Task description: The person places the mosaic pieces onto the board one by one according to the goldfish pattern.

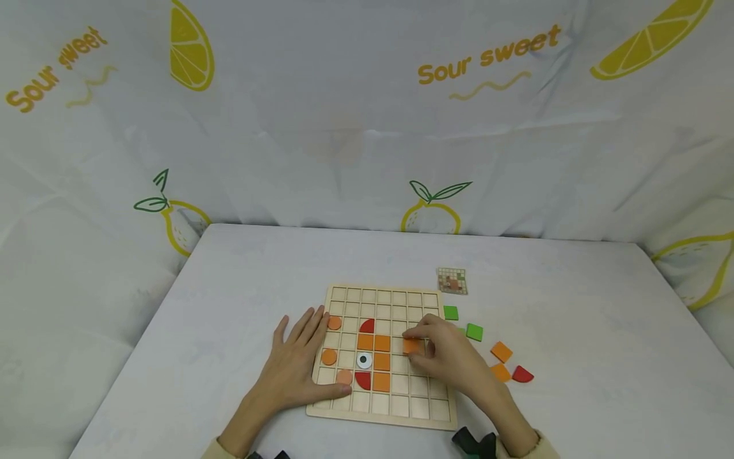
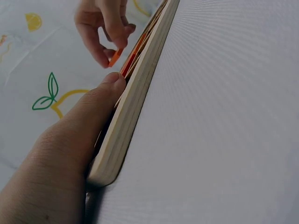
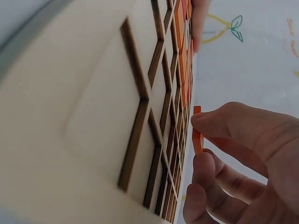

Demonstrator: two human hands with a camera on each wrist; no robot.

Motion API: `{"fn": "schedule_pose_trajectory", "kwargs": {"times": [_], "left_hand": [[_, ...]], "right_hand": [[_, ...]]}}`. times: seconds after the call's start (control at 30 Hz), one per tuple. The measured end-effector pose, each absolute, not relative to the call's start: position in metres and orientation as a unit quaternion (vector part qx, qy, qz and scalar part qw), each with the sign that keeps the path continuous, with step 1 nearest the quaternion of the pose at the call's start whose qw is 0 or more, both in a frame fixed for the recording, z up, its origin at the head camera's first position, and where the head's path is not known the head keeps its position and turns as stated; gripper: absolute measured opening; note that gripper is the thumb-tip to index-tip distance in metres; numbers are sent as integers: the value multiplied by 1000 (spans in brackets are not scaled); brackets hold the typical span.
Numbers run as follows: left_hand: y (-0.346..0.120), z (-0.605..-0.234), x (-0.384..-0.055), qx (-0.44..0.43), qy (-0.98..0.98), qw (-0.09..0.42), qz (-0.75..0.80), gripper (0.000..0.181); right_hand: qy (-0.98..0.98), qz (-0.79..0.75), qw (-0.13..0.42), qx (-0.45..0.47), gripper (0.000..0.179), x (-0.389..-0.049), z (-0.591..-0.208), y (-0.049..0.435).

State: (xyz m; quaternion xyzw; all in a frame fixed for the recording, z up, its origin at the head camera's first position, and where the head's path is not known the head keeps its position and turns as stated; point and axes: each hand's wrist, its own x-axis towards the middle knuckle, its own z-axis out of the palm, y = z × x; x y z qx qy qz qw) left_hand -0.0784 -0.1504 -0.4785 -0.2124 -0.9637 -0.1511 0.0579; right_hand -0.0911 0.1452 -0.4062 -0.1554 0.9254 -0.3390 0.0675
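Observation:
My right hand [image 1: 450, 354] pinches an orange square tile [image 1: 411, 346] between thumb and fingers, above the right half of a wooden grid board [image 1: 410, 422]. The right wrist view shows that tile [image 3: 197, 140] edge-on, held just off the board's surface. Spread flat, my left hand [image 1: 294, 371] rests on the board's left edge, thumb along the lower left corner. Set in the grid are several orange squares [image 1: 381, 362], two red quarter-round tiles [image 1: 363, 381], a white eye tile [image 1: 364, 361], orange discs [image 1: 334, 323] and a paler disc [image 1: 344, 377] near the left thumb.
Right of the board lie loose green squares [image 1: 474, 331], one partly hidden by my right hand, orange squares [image 1: 501, 352] and a red quarter-round piece [image 1: 522, 374]. A small pattern card [image 1: 452, 280] lies behind the board. A lemon-print cloth [image 1: 338, 127] hangs behind the table.

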Motion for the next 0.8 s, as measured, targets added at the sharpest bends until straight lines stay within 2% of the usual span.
{"fn": "schedule_pose_trajectory", "kwargs": {"times": [0.33,0.8], "left_hand": [[-151,-478,-78,-214,-963,57,-153,128],[-150,-477,-78,-214,-963,56,-154,128]], "right_hand": [[927,-329,57,-171,26,-95,-413,126],[922,-336,70,-177,26,-95,-416,132]]}}
